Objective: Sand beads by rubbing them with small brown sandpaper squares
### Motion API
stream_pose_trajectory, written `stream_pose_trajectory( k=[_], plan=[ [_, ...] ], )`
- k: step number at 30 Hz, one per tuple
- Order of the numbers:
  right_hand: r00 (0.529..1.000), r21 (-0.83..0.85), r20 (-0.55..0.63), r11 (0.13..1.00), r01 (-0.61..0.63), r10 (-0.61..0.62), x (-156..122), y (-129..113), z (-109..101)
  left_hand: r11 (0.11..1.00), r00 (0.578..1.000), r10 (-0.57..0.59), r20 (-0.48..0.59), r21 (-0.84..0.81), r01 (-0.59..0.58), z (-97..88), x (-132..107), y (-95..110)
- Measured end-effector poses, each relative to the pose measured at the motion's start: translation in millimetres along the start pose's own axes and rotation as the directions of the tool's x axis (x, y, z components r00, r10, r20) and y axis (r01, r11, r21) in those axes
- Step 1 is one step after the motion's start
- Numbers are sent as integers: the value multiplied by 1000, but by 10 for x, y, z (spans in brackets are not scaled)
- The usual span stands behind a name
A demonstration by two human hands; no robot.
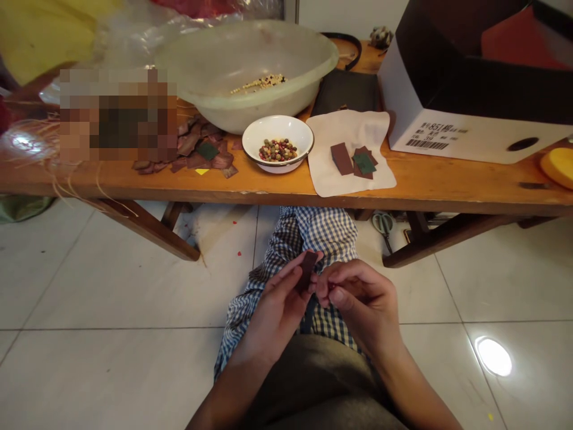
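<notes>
**Two hands work a dark brown strip in front of a low wooden table**

A person sits on the white tile floor [111, 280] facing the orange-brown wooden table [268, 191], a blue-and-white checked cloth [322, 236] draped over the lap and running toward the table. Both hands are held up in front of the table, close together and above the cloth. The left hand [280, 313] grips a dark brown rectangular piece [307, 272] upright between thumb and fingers. The right hand [362, 304] is curled, its fingertips pinching a small reddish item [332, 286] just beside the strip; most of that item is hidden by the fingers.

On the table, a white ceramic bowl with a gold rim [277, 164] holds mixed multicoloured beads or beans [277, 150]. Behind it sits a large translucent plastic basin [246, 60] with a smaller scatter of similar beads [258, 83] at its bottom. To the right of the bowl, a cream cloth square [322, 161] carries brown rectangular cut pieces [341, 158] and a green square piece [364, 163]. To the left of the bowl lies a heap of reddish-brown scraps [192, 143], partly covered by a pixelated patch. A white cardboard box with a black interior [465, 140] stands at the table's right end. Under the table, a pair of scissors [382, 224] lies on the floor.
</notes>
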State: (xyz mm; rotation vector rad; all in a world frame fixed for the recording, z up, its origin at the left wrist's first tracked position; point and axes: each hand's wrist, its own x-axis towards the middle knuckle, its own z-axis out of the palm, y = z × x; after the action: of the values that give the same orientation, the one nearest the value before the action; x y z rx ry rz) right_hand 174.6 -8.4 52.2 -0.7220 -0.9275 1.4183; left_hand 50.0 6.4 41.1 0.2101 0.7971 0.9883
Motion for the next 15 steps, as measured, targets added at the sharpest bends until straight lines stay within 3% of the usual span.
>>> stream_pose_trajectory(
  k=[15],
  plan=[
    [998,170,15,983,-66,64,57,-48,65,1000,1000,8,-13,27,-8,-9,-23,-4]
  ],
)
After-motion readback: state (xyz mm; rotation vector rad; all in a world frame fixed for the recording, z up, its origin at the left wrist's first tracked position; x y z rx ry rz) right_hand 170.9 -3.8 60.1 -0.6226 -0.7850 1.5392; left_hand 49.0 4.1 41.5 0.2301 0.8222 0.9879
